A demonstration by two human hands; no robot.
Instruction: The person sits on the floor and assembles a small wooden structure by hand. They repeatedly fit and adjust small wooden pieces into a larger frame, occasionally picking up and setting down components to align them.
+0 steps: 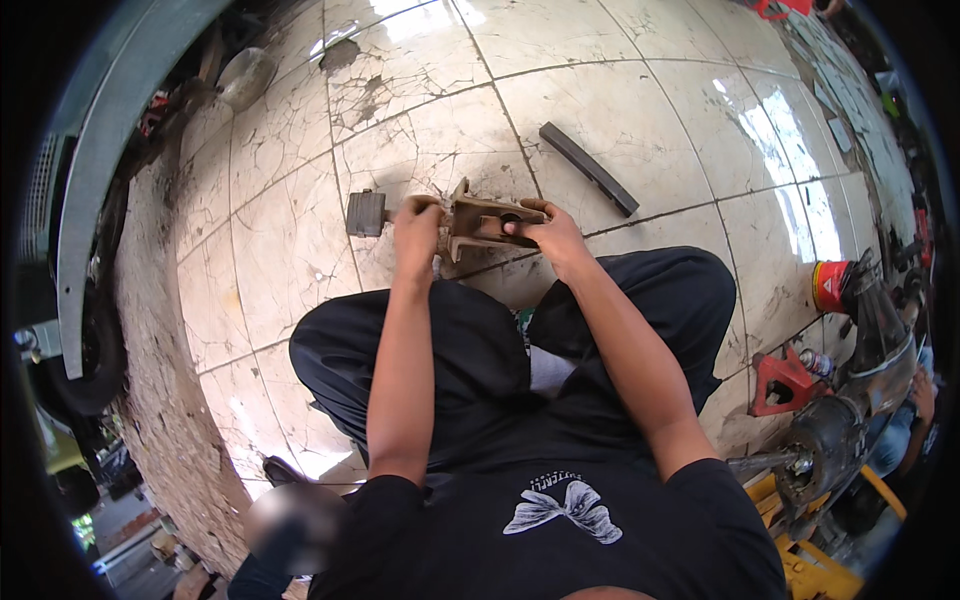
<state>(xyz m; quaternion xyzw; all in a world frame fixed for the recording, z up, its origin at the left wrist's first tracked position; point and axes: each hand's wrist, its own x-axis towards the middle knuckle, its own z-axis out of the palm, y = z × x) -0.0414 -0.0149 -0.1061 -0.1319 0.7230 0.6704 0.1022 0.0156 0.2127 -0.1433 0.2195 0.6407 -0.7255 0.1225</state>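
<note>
A rusty brown metal bracket rests on the tiled floor just beyond my knees. My right hand grips its right end, thumb over a hole in it. My left hand is closed around the handle of a small sledge hammer, whose dark square head points left, close to the floor. Both forearms reach out over my black trousers.
A dark flat bar lies on the cracked white tiles beyond the bracket. A vehicle's bumper and tyre curve along the left. At right stand a red can, red stands and a greasy axle assembly.
</note>
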